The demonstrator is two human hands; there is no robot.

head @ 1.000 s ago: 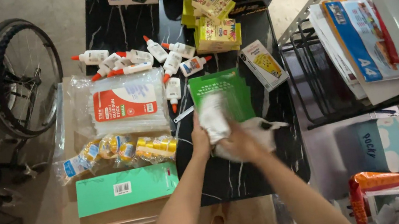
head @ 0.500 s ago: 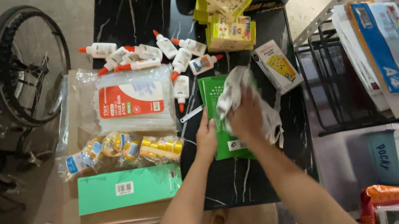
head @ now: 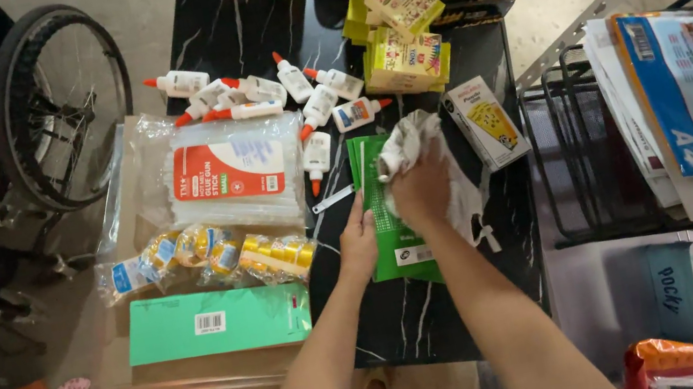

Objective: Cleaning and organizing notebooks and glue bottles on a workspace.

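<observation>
The person stands at the near end of a black marbled desk [head: 445, 320]. The left hand [head: 359, 244] lies flat, fingers together, pressing the near left edge of a green packet [head: 392, 234] so that it does not slide. The right hand [head: 422, 192] is closed around a crumpled white plastic bag [head: 413, 140] and holds it on top of the packet, about the middle of the desk.

The bag looks thin, very light and soft; it will fold and slip easily, so I think it is best taken at its open rim or by a bunched handful, as now. It is whitish-grey and wrinkled, with one part standing up above the fingers and another part hanging to the right over the desk.

To the left, near the person, lies a flat mint-green box [head: 217, 322], then a clear pack of yellow tape rolls [head: 215, 256] and a bag of glue sticks [head: 235, 181] with a red label. Farther away are several white glue bottles [head: 290, 90] with orange caps, and yellow crayon boxes [head: 398, 29] at the far end. Right of the bag lies a small white carton [head: 486, 122].
</observation>
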